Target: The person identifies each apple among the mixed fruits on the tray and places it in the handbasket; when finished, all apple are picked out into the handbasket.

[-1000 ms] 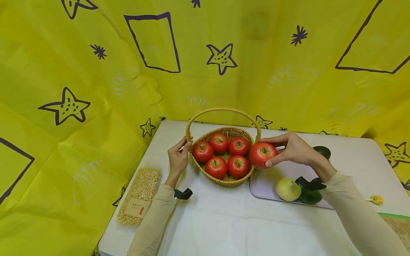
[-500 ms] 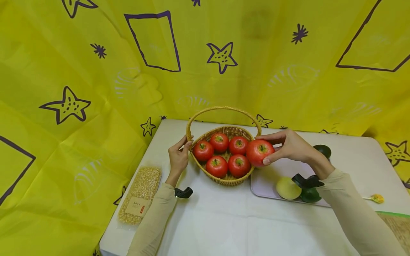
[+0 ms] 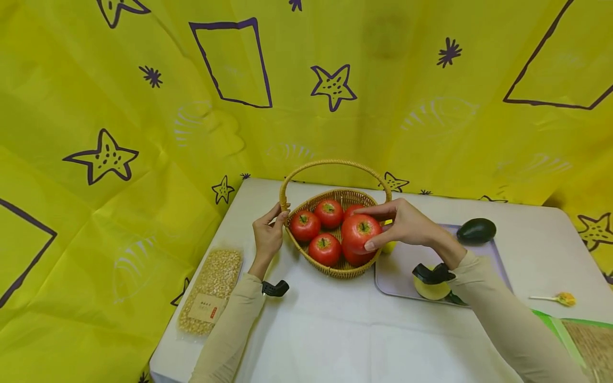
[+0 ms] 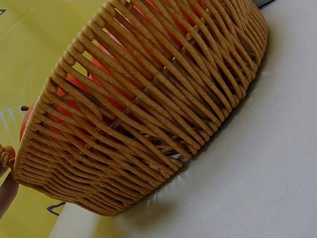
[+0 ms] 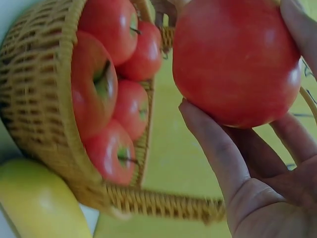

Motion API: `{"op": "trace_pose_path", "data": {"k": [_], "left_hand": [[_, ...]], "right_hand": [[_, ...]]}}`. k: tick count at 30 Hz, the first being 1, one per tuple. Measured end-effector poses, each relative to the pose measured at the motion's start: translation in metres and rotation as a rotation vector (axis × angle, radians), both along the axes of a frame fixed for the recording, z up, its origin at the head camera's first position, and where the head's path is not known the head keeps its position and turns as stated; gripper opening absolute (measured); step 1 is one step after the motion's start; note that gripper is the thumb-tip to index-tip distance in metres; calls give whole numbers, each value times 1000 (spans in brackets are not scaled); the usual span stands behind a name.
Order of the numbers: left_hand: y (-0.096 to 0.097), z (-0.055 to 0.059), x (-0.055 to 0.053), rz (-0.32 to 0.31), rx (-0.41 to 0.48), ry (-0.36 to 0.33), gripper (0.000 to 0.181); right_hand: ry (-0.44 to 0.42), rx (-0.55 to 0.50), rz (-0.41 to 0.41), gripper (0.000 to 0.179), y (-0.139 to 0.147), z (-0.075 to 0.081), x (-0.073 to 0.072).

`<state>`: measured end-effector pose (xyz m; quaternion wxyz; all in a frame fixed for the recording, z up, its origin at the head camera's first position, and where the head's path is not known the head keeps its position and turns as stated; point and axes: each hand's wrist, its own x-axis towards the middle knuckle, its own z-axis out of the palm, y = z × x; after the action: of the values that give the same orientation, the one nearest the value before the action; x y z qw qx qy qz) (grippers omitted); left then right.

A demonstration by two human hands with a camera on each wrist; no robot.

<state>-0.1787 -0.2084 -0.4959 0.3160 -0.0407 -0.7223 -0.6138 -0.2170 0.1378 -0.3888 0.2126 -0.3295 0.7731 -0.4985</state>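
Observation:
In the head view, a wicker basket (image 3: 345,273) with a tall arched handle stands on the white table, and several red apples (image 3: 304,225) lie inside it. My left hand (image 3: 268,235) pinches the foot of the handle at the left rim; only a bit of that hand (image 4: 6,191) shows in the left wrist view, beside the basket's woven wall (image 4: 143,109). Over the basket's right part, my right hand (image 3: 413,226) holds another red apple (image 3: 360,234) between thumb and fingers. In the right wrist view this apple (image 5: 237,59) is apart from those in the basket.
A pale purple tray (image 3: 399,276) to the basket's right bears a dark green avocado (image 3: 476,231) and a pale yellow round fruit (image 3: 431,290), partly covered by my wrist. A bag of corn kernels (image 3: 210,290) lies left. A small yellow flower-topped stick (image 3: 565,299) lies right.
My right hand has carried the apple leftward, from beside the basket's right rim to above the apples inside. More of the tray and avocado shows. The left hand keeps its hold on the handle.

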Motion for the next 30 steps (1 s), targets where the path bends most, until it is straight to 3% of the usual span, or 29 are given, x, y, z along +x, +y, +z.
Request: {"op": "trace_pose_path", "data": {"k": [13,20,30], "left_hand": [[-3,-3,0,-21,-20,5,33],[-1,-3,-2,15,-23,-8,32],[9,21,12,-7,2,-3,32]], "right_hand": [[30,-7,-27,77,-39,-15,-2],[17,3,-59,78,-49,-19,-12],[-25,52,-52,76,-57,-36,-24]]}}
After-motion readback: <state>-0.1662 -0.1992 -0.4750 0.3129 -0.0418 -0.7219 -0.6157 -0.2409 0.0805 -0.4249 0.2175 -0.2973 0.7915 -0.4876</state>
